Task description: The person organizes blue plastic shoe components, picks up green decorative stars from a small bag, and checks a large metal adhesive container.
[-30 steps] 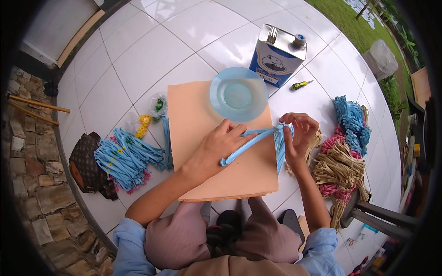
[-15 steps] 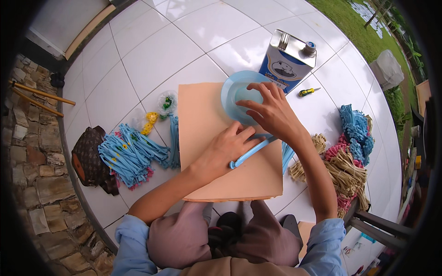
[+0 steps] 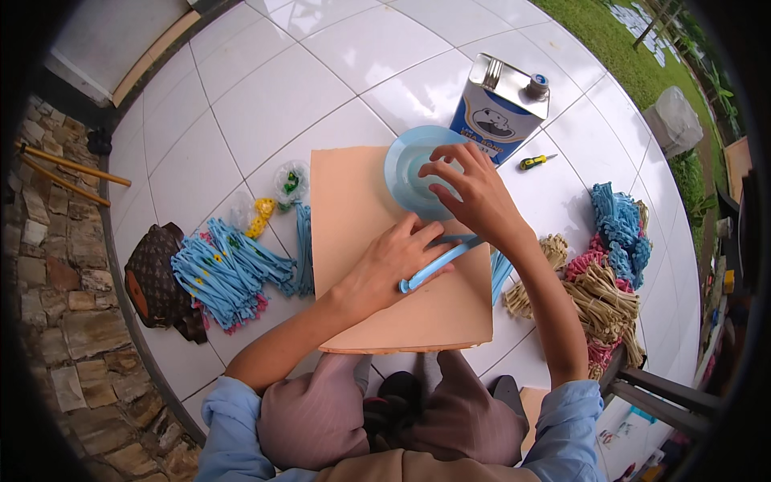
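Observation:
My left hand (image 3: 391, 263) rests on the tan board (image 3: 377, 321), its fingers bent around a flat light-blue strap (image 3: 438, 269). One folded end of the strap points toward me; the other passes beneath my right wrist. Over the light-blue dish (image 3: 395, 173), at the board's far right corner, hovers my right hand (image 3: 478, 193). Its fingers are curled and apart, with nothing visible between them. They hide part of the dish's middle, and I cannot tell whether a fingertip touches its inside.
A blue-and-white metal can (image 3: 502, 112) stands behind the dish, with a yellow-black screwdriver (image 3: 536, 161) to its right. Bundled blue straps (image 3: 229, 265) and a brown bag (image 3: 157, 277) lie left. Beige bundles (image 3: 606, 297) and blue bundles (image 3: 620, 229) lie right. My knees are under the board.
My right hand has shifted slightly toward me over the dish, and its fingers are a little more curled. My left hand and the strap have hardly moved.

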`<state>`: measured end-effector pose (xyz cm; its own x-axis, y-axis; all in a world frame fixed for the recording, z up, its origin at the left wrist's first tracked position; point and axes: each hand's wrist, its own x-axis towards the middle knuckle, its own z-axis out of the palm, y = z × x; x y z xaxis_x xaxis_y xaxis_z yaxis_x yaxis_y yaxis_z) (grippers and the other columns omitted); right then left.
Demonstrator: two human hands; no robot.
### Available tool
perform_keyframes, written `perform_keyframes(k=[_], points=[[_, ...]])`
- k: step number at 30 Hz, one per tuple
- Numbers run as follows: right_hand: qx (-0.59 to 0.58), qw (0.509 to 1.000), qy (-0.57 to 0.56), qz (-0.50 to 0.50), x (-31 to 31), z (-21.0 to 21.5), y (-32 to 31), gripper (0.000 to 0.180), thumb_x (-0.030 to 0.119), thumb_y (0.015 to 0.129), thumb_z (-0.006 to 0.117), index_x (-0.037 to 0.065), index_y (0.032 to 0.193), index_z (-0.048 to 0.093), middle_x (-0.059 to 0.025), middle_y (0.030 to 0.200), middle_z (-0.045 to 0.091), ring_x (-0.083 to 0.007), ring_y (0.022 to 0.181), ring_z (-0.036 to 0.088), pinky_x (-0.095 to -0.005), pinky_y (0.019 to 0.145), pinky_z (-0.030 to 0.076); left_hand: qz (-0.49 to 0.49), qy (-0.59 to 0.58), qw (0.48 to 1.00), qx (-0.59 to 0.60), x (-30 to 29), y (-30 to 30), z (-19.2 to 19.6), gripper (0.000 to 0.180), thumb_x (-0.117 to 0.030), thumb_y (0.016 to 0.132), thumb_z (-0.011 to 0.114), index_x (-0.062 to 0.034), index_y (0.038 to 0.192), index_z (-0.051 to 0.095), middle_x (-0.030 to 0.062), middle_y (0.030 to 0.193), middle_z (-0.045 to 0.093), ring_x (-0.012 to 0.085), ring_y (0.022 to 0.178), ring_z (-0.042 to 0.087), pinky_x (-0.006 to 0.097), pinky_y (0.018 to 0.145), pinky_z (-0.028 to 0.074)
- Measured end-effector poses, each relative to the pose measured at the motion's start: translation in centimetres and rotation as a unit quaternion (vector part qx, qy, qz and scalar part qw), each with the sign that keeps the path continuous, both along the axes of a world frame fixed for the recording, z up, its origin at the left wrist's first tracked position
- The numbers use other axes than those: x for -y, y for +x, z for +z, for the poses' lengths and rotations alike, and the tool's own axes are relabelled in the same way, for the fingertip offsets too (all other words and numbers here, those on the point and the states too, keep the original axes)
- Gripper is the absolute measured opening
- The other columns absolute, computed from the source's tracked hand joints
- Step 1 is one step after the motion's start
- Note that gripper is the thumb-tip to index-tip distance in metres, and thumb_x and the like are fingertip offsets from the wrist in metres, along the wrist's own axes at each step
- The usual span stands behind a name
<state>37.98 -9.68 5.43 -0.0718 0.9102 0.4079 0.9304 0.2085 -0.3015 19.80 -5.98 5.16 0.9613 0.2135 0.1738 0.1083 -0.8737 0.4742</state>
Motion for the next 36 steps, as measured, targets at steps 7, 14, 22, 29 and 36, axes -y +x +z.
perform_keyframes(k=[7,14,22,29,36], points=[[-0.285,0.944,0.146,-0.072,8.8,0.3,-0.8,0.027,-0.014,0.07,0.048,0.001,0.093,0.046,-0.0143,0.084,0.056,-0.0234,0.076,0.055,-0.0322,0.073,0.045,0.019,-0.1,0.995,0.02,-0.4,-0.3,0.2,0.02,-0.02,0.083,0.061,-0.0055,0.097,0.063,0.0062,0.098,0.054,0.0227,0.092,0.05,0.034,0.075,0.047],[-0.216,0.975,0.039,-0.042,10.6,-2.3,-2.3,0.039,-0.017,0.067,0.049,0.002,0.101,0.05,-0.0128,0.093,0.059,-0.0289,0.088,0.059,-0.0372,0.071,0.049,0.103,-0.217,0.971,0.003,0.1,-0.4,0.0,0.023,-0.015,0.079,0.066,-0.006,0.1,0.062,0.0042,0.098,0.057,0.0217,0.092,0.051,0.032,0.075,0.048],[-0.074,0.996,0.016,-0.043,9.8,-2.0,-2.2,0.045,-0.011,0.063,0.055,0.0,0.107,0.051,-0.0131,0.101,0.057,-0.03,0.093,0.057,-0.0382,0.077,0.049,0.026,0.021,0.998,0.062,0.3,-1.0,-1.4,0.041,-0.017,0.073,0.069,-0.0071,0.112,0.061,0.004,0.107,0.058,0.0208,0.096,0.051,0.03,0.081,0.049],[-0.057,0.998,0.032,-0.027,10.2,-2.9,-1.8,0.047,-0.009,0.063,0.058,-0.001,0.109,0.051,-0.0143,0.103,0.056,-0.0306,0.095,0.056,-0.038,0.077,0.05,0.033,0.078,0.992,0.09,0.0,-1.6,-1.7,0.034,-0.028,0.084,0.061,-0.0028,0.107,0.06,0.0077,0.098,0.061,0.022,0.096,0.052,0.031,0.08,0.048],[-0.022,0.999,0.007,-0.037,9.9,-2.4,-2.3,0.046,-0.007,0.064,0.061,0.002,0.108,0.053,-0.0117,0.101,0.055,-0.0287,0.094,0.056,-0.0373,0.077,0.05,0.062,-0.019,0.997,0.048,-0.1,-2.1,-1.5,0.038,-0.021,0.086,0.058,-0.0055,0.12,0.051,0.0155,0.104,0.059,0.0319,0.099,0.053,0.041,0.084,0.044]])
